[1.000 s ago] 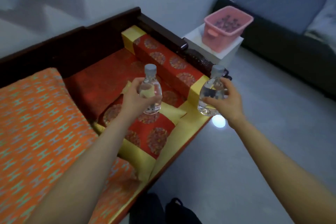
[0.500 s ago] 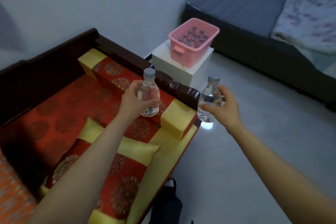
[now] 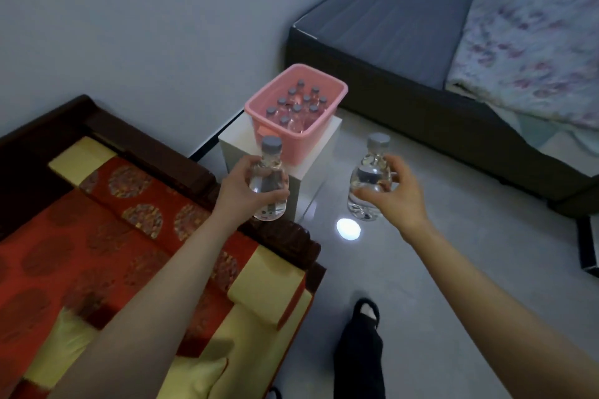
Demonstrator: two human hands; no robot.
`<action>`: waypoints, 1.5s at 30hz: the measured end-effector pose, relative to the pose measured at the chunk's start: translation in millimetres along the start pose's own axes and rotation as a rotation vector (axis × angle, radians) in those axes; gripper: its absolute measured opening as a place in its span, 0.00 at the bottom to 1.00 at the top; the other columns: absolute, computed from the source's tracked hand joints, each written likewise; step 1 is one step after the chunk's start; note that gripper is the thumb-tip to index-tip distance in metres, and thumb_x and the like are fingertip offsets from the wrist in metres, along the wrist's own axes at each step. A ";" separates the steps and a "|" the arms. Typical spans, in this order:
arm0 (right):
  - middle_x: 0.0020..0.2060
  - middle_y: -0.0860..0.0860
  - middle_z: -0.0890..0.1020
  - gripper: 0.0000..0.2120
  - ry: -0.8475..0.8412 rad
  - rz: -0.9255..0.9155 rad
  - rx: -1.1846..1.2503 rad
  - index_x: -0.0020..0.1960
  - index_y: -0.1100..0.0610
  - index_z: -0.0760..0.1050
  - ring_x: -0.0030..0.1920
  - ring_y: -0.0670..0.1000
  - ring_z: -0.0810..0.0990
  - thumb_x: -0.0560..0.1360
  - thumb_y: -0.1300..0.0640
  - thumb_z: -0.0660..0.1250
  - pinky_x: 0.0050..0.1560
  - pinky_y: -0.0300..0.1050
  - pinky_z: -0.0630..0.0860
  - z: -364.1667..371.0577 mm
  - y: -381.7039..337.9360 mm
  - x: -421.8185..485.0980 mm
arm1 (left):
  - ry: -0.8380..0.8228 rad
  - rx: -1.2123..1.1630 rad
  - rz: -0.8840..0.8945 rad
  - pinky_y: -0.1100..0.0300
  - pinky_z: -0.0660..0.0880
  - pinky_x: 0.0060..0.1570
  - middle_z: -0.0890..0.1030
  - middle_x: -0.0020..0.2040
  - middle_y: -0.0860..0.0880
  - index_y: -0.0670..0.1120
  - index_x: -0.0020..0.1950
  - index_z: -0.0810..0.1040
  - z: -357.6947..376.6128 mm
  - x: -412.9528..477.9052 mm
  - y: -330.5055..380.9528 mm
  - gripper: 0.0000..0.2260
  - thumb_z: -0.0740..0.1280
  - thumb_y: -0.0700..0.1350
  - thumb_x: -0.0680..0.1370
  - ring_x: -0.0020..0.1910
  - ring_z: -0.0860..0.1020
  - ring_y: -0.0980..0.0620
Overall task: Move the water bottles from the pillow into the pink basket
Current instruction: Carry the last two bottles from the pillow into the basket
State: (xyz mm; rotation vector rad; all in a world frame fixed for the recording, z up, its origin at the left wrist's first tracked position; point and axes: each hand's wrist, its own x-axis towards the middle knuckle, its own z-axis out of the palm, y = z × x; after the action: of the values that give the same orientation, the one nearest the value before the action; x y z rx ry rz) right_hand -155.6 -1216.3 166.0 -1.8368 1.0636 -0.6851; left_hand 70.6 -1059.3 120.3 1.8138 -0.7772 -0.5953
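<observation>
My left hand [image 3: 243, 192] grips a small clear water bottle [image 3: 270, 172] with a grey cap, held upright just in front of the white stand. My right hand [image 3: 393, 194] holds a second, similar bottle [image 3: 369, 183] upright above the floor, to the right of the stand. The pink basket [image 3: 319, 126] sits on the stand beyond both hands, and several capped bottles [image 3: 296, 107] stand inside it. The red and yellow pillow [image 3: 194, 372] lies at the bottom left, partly under my left forearm.
The basket rests on a white box stand [image 3: 311, 172]. A dark wooden bench [image 3: 285, 240] with red and yellow cushions fills the left. A dark bed [image 3: 405, 29] with a floral quilt spans the right. My slippered foot [image 3: 364, 317] is on the grey floor.
The view has moved toward the basket, which now looks larger and nearer. Both hands have carried their bottles away from the pillow, now beside the white stand.
</observation>
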 end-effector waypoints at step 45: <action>0.47 0.54 0.79 0.11 -1.158 -0.567 -0.619 0.47 0.61 0.80 0.47 0.56 0.78 0.65 0.60 0.72 0.43 0.48 0.75 201.7 111.8 527.0 | 0.300 -0.006 -0.398 0.64 0.77 0.53 0.81 0.54 0.64 0.64 0.64 0.67 132.7 364.2 -36.7 0.29 0.69 0.68 0.66 0.52 0.79 0.65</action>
State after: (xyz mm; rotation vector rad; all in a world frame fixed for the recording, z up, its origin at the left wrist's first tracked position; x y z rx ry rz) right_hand 212.5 -1621.9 -9.6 -2.5251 -0.0648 0.5143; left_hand 228.8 -1402.0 24.7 2.0086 -0.2118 -0.5566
